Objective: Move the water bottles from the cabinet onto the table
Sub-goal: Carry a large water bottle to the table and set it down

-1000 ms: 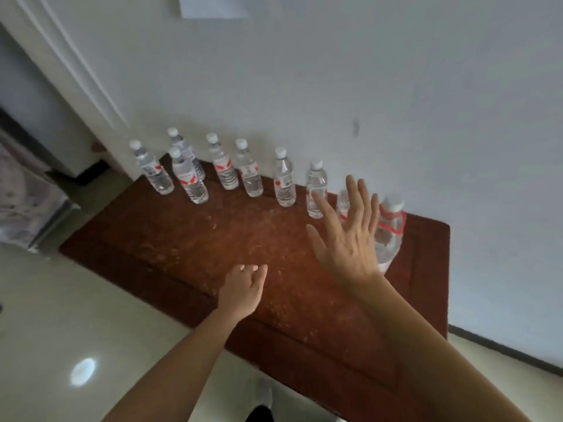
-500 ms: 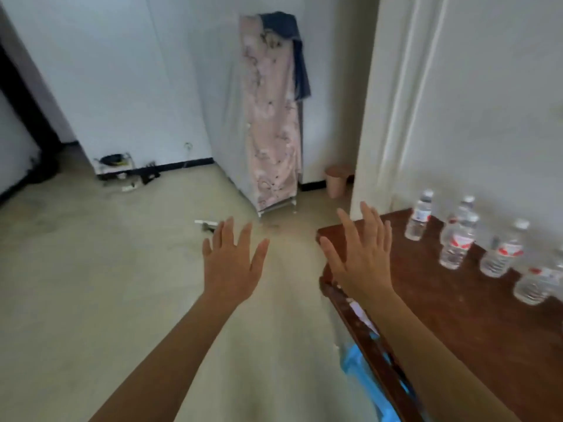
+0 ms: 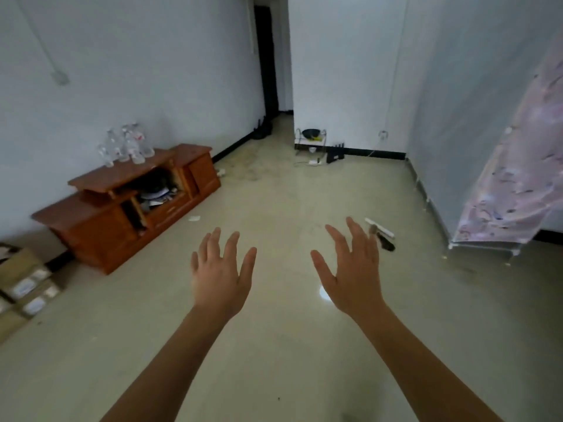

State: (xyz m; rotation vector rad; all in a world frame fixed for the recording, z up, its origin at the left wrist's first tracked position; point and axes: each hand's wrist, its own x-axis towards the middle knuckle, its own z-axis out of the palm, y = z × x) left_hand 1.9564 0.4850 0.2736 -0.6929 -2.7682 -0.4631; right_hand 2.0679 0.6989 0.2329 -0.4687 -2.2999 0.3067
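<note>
Several clear water bottles (image 3: 126, 146) with red labels stand in a cluster on top of a low brown wooden cabinet (image 3: 100, 214) against the left wall. My left hand (image 3: 221, 274) and my right hand (image 3: 350, 269) are stretched out in front of me over the floor, palms down, fingers spread, holding nothing. Both hands are well apart from the cabinet, which lies a few steps away to the left. The table is out of view.
Cardboard boxes (image 3: 23, 284) sit on the floor at the far left. A fabric-covered wardrobe (image 3: 515, 184) stands on the right. A brush and dustpan (image 3: 382, 236) lie on the floor just beyond my right hand. A small rack (image 3: 310, 138) and dark doorway (image 3: 268, 62) are ahead.
The view has swung left, away from the table with its row of bottles, which has left the view; the cabinet with bottles has come into sight. Both hands stay open and empty.
</note>
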